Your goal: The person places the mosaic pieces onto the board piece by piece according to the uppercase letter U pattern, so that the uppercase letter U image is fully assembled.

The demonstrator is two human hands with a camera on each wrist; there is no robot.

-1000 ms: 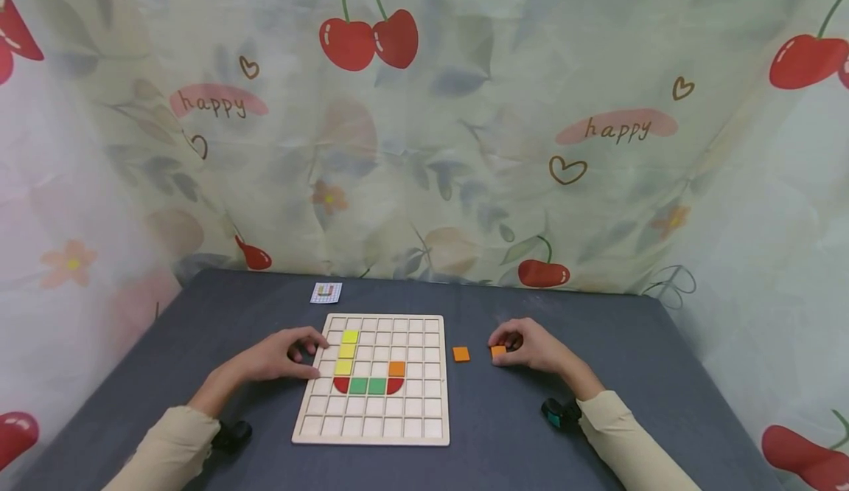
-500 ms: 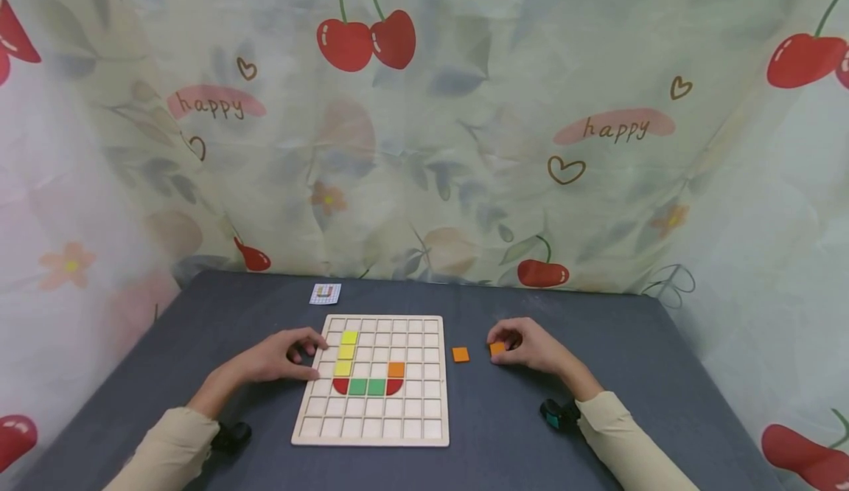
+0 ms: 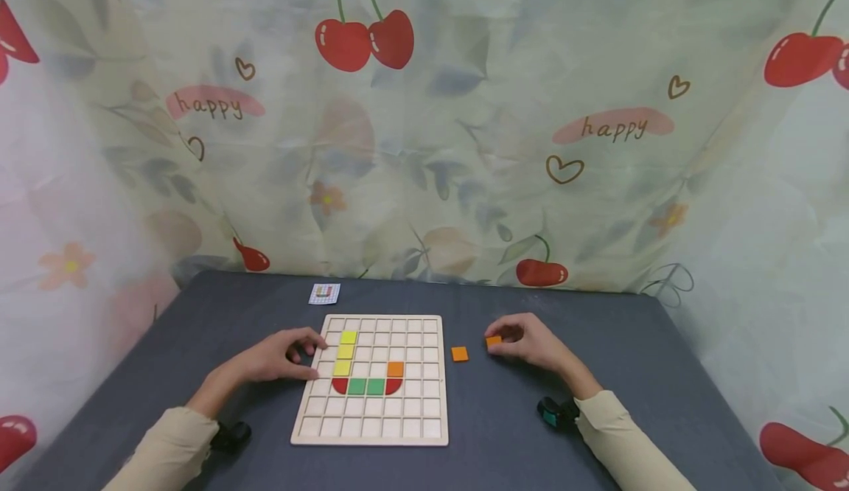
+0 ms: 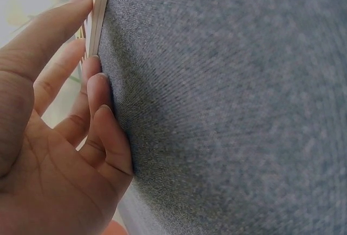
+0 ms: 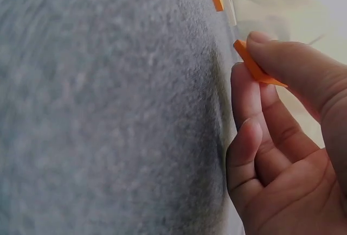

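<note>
Between thumb and fingers of my right hand (image 3: 530,345) is a square orange tile (image 3: 494,341), pinched just above the dark cloth. In the right wrist view the same tile appears tilted, with the thumb along its face. A second orange tile (image 3: 460,354) lies flat between that hand and the wooden grid board (image 3: 370,444). My left hand (image 3: 268,357) rests its thumb and fingertips against the board's left edge, the other fingers loosely bent. On the board, yellow squares (image 3: 345,352) form a column above a row of green squares (image 3: 366,386) with red rounded corner pieces (image 3: 394,385); one orange square (image 3: 396,368) sits at the right.
A small pattern card (image 3: 324,294) lies behind the board, near the back edge of the dark tabletop (image 3: 491,432). A patterned curtain (image 3: 424,144) surrounds the table at the back and sides. Each wrist wears a black camera band (image 3: 557,413).
My right hand has lifted its orange tile slightly and moved it a little to the left, toward the board. The left hand and the board stay in place.
</note>
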